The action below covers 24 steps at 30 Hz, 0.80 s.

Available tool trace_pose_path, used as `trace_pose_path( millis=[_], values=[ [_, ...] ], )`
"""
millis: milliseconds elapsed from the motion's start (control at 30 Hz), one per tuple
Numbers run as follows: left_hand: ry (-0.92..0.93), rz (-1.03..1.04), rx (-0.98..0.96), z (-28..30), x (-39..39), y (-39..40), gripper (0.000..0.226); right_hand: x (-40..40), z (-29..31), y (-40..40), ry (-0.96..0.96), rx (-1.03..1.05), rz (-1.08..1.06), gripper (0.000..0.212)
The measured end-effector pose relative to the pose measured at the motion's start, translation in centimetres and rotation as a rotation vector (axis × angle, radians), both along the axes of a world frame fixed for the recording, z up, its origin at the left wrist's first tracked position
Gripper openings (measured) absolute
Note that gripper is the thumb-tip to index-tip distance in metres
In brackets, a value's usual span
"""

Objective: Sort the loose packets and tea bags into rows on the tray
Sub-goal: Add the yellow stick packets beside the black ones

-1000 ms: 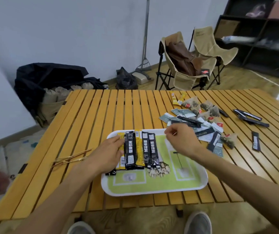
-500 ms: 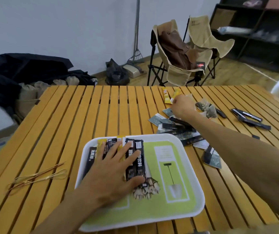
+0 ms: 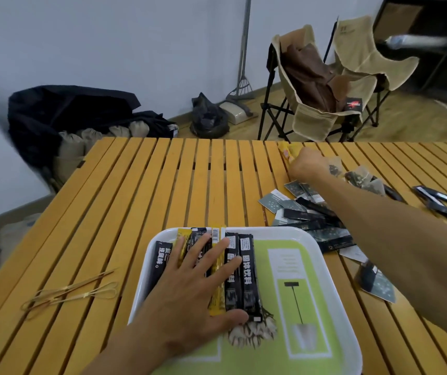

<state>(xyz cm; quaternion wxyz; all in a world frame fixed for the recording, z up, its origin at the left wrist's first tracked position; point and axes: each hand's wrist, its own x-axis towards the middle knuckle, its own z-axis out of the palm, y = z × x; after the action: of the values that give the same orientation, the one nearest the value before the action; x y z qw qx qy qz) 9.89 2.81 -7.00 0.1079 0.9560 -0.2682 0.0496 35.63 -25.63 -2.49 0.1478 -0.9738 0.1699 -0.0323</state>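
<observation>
Left hand (image 3: 190, 301) lies flat, fingers spread on stick packets (image 3: 240, 274) running lengthwise away across the tray (image 3: 325, 307), as before; right hand (image 3: 307, 165) still curls round a yellow packet (image 3: 287, 152).

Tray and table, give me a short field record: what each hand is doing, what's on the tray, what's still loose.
left hand: flat, fingers spread, pressing the stick packets
right hand: reaching far, fingers curled at a yellow packet
tray: one row of black and yellow stick packets
loose pile: packets and tea bags right of tray
</observation>
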Motion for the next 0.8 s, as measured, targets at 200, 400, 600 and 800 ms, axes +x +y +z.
trace_pose_path(
  millis=[200,400,600,800],
  values=[
    [0.034,0.018,-0.002,0.0,0.1,-0.1,0.081,-3.8,0.1,0.3,-0.128,0.207,0.019,0.021],
    [0.076,0.015,0.011,2.5,-0.2,0.5,0.086,-13.4,2.8,4.9,-0.208,0.564,0.04,0.008],
    [0.196,0.381,-0.773,7.0,-1.0,0.7,0.03,-25.2,4.2,11.4,-0.147,0.826,0.179,0.006],
    [0.52,0.436,-1.095,8.4,-1.0,0.5,0.022,-29.5,5.2,14.1,-0.15,0.823,0.253,0.004]
  ],
)
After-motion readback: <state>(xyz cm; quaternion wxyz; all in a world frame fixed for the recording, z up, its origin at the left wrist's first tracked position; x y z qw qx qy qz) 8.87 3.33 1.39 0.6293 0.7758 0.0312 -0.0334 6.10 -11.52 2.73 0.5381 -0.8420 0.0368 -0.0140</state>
